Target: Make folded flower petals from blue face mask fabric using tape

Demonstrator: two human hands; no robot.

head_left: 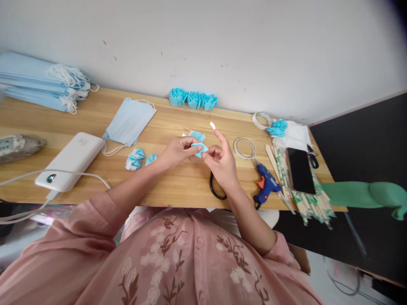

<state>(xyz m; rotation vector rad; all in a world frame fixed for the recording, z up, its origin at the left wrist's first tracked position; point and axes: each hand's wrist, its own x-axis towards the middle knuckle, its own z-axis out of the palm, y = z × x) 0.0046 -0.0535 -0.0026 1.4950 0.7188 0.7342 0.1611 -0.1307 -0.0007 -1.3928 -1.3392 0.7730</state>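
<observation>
A small folded light-blue piece [199,149] is pinched between my two hands above the wooden table. My left hand [179,152] grips it with thumb and fingers from the left. My right hand [222,163] pinches its right end; the index finger points up with a short white strip [213,125] on its tip. Just behind lies another folded blue piece [197,135], partly hidden by my left hand. Beside my left forearm rest more folded blue pieces [135,159], with white patches on them, and a smaller one [151,159].
Blue paper-like flowers [193,99] line the wall. Face masks [130,120] and a mask stack [34,80] lie left, near a white power bank [70,161]. Rightward are tape rolls [244,148], a blue glue gun [266,183], wrapped chopsticks [313,205] and a phone [300,170].
</observation>
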